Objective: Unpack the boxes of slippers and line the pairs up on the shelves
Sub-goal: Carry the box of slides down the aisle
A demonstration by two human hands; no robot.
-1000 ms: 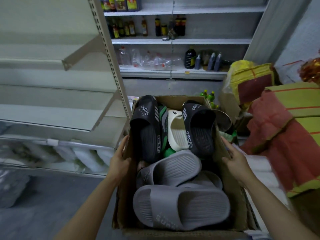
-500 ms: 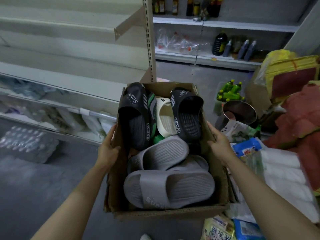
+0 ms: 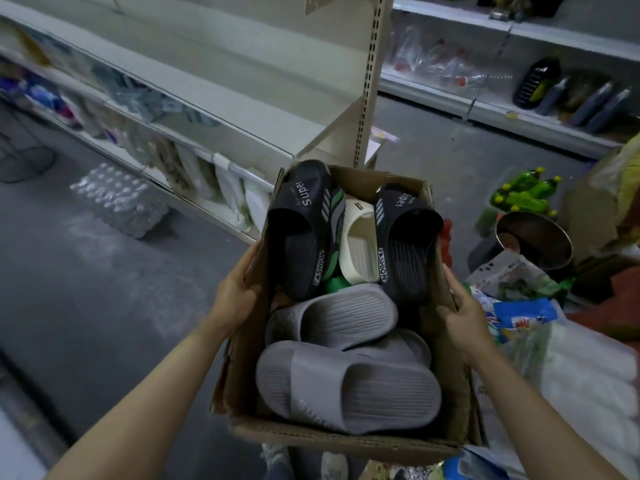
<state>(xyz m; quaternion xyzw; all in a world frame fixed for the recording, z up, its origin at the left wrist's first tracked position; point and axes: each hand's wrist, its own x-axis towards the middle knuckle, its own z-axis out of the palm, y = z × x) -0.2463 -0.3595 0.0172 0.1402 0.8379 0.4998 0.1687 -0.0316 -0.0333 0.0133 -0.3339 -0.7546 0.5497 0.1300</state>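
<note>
Cardboard box (image 3: 242, 372): open top, held up off the grey floor (image 3: 86, 306) between both hands, just in front of the shelf upright (image 3: 367, 81)
Left hand (image 3: 235, 292): flat against the box's left wall, fingers straight, fingertips up by the rim
Right hand (image 3: 462, 313): on the box's right wall, thumb hooked over the rim to the inside, fingers wrapped round the outside
Grey slippers (image 3: 349, 382): piled in the near half of the box, soles ribbed, one lying across the others
Black slippers (image 3: 304, 230): two standing on end in the far half, "Super" and "FASHION" printed in white, one at each side
Cream slipper (image 3: 358, 244): wedged between the two black ones
Green bits (image 3: 336, 285): poking out low between black and cream, can't tell what exactly
Shelves (image 3: 214, 98): beige, left of the box, upper boards bare, lower ones stocked with blurry packets
Water bottle pack (image 3: 117, 199): shrink-wrapped, on the floor by the bottom shelf
Green bottles (image 3: 523, 195): on the floor right of the box, beside a metal pot (image 3: 535, 240)
Blue packets (image 3: 523, 313): just right of the right hand
</note>
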